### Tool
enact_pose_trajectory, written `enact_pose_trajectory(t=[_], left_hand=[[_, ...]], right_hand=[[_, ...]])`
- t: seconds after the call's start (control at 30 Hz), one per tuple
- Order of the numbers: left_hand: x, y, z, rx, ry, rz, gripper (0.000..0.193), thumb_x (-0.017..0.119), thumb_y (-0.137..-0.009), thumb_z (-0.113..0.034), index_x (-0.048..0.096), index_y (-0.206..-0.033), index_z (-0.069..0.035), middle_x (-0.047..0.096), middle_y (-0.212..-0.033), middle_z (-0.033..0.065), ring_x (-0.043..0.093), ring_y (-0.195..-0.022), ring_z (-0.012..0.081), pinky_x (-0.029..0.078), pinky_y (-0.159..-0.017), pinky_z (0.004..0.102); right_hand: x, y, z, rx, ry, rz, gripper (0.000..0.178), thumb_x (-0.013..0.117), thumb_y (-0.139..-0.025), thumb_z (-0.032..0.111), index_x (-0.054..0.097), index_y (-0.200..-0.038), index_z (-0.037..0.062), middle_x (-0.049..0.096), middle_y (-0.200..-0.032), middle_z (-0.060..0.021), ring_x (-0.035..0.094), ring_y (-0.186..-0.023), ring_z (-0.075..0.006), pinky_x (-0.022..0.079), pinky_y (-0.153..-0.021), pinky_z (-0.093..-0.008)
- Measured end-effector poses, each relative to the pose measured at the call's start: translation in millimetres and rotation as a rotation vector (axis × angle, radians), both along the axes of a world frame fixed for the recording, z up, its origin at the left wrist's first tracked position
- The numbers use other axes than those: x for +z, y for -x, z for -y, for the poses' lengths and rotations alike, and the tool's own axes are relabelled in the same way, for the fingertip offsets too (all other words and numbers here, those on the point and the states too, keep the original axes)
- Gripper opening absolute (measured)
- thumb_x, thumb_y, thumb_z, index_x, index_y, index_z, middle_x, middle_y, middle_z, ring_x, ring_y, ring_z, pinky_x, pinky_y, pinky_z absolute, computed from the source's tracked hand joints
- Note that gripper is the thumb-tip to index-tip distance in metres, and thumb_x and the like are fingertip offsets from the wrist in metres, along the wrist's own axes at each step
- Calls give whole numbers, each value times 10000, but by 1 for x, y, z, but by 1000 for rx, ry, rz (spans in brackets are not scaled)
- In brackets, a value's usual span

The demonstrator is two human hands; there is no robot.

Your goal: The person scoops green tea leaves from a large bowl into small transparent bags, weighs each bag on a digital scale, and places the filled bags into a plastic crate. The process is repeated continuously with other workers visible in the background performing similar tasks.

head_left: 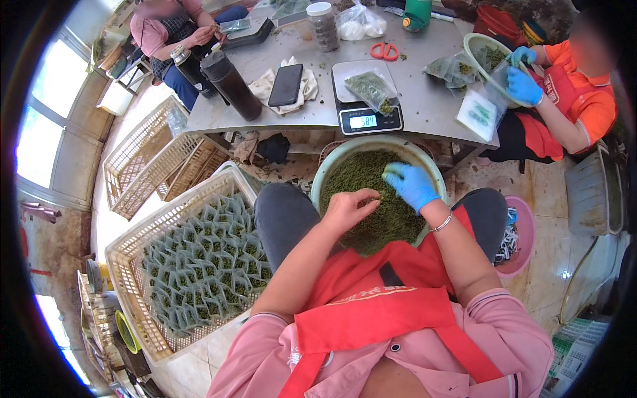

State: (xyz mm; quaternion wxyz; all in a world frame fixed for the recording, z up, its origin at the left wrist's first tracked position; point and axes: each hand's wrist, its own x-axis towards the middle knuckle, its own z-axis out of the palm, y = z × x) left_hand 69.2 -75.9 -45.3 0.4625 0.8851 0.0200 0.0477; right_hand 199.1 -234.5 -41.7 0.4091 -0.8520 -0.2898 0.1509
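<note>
Between my knees stands a pale green basin (434, 162) filled with small green grains that look like peppercorns (358, 174). My left hand (352, 209), bare, is over the near left of the heap with its thumb and fingers pinched together. What they hold, if anything, is too small to name. My right hand (413, 186) wears a blue glove and rests at the right of the heap, fingers curled in. Something light green shows at its fingertips, but I cannot make out what. Beyond the basin, a filled clear bag (369, 91) lies on a digital scale (371, 121).
At my left, a plastic crate (122, 255) holds several filled bags (206, 265). The metal table (424, 50) carries a phone (286, 85), a dark bottle (232, 86) and red scissors (384, 51). A pink basin (525, 232) sits right. Two people work at the table.
</note>
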Motion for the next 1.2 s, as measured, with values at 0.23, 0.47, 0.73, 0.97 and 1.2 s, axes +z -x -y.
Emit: enact_pose_trajectory(t=[0.23, 0.47, 0.73, 0.97, 1.2], left_hand=[[-8, -4, -1, -48, -316, 167, 238, 640, -803, -315, 653, -941, -121, 653, -783, 91, 631, -658, 251, 499, -597, 352], [-6, -7, -6, 55, -253, 80, 205, 633, -819, -270, 639, -944, -108, 657, -795, 80, 633, -638, 236, 501, -593, 339], [-7, -21, 3, 411, 210, 262, 436, 670, -797, -181, 529, -1205, -123, 665, -792, 62, 621, -581, 168, 489, -588, 310], [-7, -12, -4, 229, 600, -108, 328, 605, -862, -105, 525, -1161, 4, 658, -815, 85, 599, -614, 100, 483, -574, 237], [0, -16, -10, 246, 722, -86, 312, 607, -857, -94, 536, -1121, 54, 654, -828, 107, 622, -646, 138, 508, -596, 250]], right_hand=[[57, -65, -62, -342, 228, 441, 231, 553, -849, 265, 608, -1018, 118, 644, -852, -160, 606, -744, -383, 486, -659, -444], [20, -81, -53, -413, -399, 230, 166, 542, -873, 134, 565, -1011, 46, 635, -696, -103, 601, -549, -152, 467, -502, -282], [8, -6, -11, -102, -571, -332, 115, 501, -896, 72, 537, -971, -8, 618, -786, -94, 601, -566, -143, 489, -519, -245], [20, -1, -3, -3, -530, -601, 131, 557, -867, 70, 554, -973, -7, 597, -812, -82, 634, -627, -168, 521, -576, -266], [9, -1, -6, -57, -549, -604, 115, 592, -815, 12, 598, -929, 7, 621, -825, -54, 638, -669, -158, 506, -593, -249]])
